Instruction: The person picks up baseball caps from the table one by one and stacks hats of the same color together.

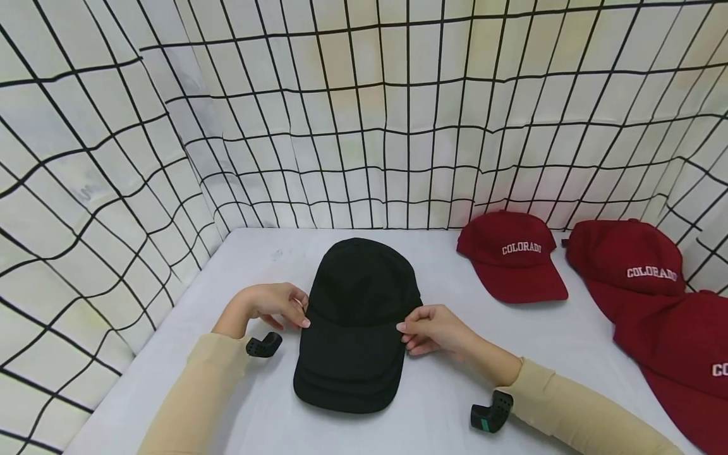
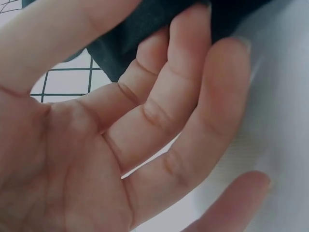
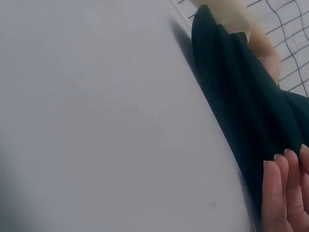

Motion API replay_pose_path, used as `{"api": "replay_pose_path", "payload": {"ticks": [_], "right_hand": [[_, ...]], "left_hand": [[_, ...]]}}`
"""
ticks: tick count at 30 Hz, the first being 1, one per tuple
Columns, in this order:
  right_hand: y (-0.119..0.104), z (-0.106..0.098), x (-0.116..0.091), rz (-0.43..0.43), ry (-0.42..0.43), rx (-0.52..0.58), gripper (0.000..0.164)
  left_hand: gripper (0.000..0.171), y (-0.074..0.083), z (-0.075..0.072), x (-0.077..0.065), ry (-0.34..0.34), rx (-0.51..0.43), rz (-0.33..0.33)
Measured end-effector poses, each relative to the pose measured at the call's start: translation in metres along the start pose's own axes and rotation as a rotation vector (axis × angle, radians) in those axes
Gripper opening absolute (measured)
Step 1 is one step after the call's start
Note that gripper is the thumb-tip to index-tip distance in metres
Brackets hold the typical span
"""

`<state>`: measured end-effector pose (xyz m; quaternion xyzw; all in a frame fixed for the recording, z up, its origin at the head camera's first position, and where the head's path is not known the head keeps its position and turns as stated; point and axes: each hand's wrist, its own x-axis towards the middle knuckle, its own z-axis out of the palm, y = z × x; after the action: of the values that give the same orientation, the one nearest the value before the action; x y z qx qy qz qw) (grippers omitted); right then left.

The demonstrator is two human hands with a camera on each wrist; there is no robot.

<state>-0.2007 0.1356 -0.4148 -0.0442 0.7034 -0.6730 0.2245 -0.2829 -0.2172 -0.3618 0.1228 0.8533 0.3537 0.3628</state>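
Observation:
A black baseball cap lies on the white table with its brim toward me. Several layered edges show along the brim front, like caps nested together. On its left side my left hand pinches the edge where crown meets brim, thumb on top. My right hand pinches the opposite edge the same way. In the left wrist view, curled fingers reach under the dark cloth of the cap. The right wrist view shows the stacked brim edges of the cap side-on, with right fingertips against them.
Dark red caps marked COLORADO sit on the right: one at the back, another beside it, and a third overlapping that one. A black grid with white sheeting walls the white table at back and sides.

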Motion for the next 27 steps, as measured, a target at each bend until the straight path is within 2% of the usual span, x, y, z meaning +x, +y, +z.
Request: {"api": "replay_pose_path", "payload": {"ticks": [7,12,19,27], "right_hand": [[-0.002,0.002,-0.001,-0.001,0.011,-0.013,0.013],[-0.003,0.000,-0.003,0.002,0.010,-0.028,0.015],[-0.005,-0.007,-0.006,-0.028,-0.016,-0.082,0.019],[-0.011,-0.015,-0.018,-0.075,-0.080,-0.155,0.027]], "left_hand": [[0.023,0.002,0.003,-0.004,0.027,0.008,-0.014],[0.021,0.006,0.003,-0.006,0.064,0.049,-0.009],[0.021,0.014,0.004,-0.016,0.154,0.157,-0.018],[0.017,0.030,0.009,-0.034,0.250,0.254,0.033]]}}
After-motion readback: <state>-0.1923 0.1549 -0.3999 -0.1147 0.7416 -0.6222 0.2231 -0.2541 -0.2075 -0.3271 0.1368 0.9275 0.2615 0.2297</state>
